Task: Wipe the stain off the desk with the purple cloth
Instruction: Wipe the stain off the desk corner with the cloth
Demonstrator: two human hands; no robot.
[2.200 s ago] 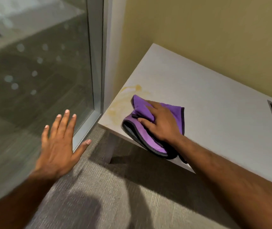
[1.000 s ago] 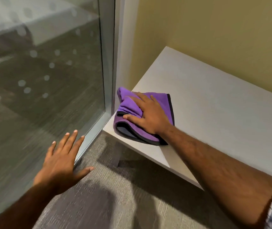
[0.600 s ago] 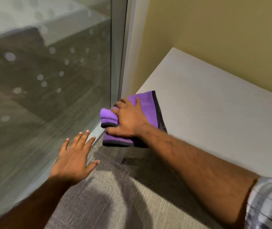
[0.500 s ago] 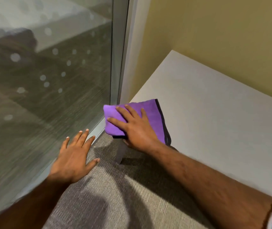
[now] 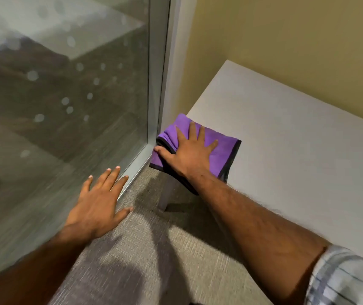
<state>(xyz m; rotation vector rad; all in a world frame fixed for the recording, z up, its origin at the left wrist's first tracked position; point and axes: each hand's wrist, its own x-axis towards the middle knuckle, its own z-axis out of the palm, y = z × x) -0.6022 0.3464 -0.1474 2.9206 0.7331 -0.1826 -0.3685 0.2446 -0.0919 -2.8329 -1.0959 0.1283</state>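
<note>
The folded purple cloth (image 5: 221, 148), dark-edged, lies on the near left corner of the white desk (image 5: 297, 139), overhanging the edge a little. My right hand (image 5: 189, 153) presses flat on the cloth with fingers spread and the thumb hooked over its left fold. No stain shows on the bare desk surface; the patch under the cloth is hidden. My left hand (image 5: 98, 205) hovers open, palm down, over the carpet beside the glass, holding nothing.
A glass wall with a metal frame (image 5: 154, 84) stands just left of the desk corner. A yellow wall (image 5: 286, 40) runs behind the desk. Grey carpet (image 5: 154, 260) covers the floor below, with a desk leg (image 5: 165, 194) under the corner.
The yellowish stain seen 2.2 s ago no longer shows. My right hand has slid the cloth left to the desk corner and now lies flat on it. The left hand has drifted slightly right.
</note>
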